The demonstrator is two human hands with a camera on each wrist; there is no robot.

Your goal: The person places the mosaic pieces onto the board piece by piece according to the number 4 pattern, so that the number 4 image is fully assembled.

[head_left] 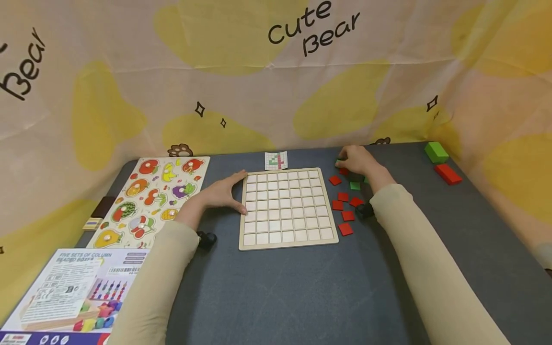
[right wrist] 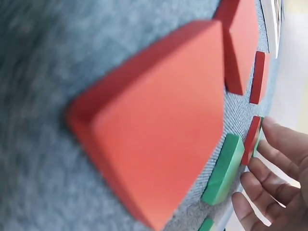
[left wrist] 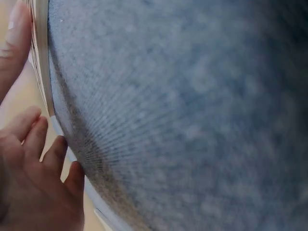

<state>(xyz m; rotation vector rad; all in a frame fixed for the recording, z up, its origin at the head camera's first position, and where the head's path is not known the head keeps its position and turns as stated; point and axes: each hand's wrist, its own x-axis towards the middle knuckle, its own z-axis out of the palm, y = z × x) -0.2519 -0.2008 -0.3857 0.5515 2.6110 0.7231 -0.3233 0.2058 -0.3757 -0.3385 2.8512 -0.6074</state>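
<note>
Board (head_left: pixel 286 211) mid tabletop (head_left: pixel 280 297), red tiles (head_left: pixel 345 229) to right, likely for short reach | left hand (head_left: pixel 221 192) at left rim, grip spread, seemingly steadying | right hand (head_left: pixel 357 159) at green tile (head_left: pixel 338 163) off far-right corner; clamped or not, cannot tell | card (head_left: pixel 276 161) beyond far edge, likely for reference

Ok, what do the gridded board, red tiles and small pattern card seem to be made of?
Gridded board: probably smooth wood, going by its pale tan rim.
Red tiles: painted wood or plastic, unclear which; matte, evenly coloured faces.
Pattern card: likely paper; looks thin, with a printed grid.
</note>
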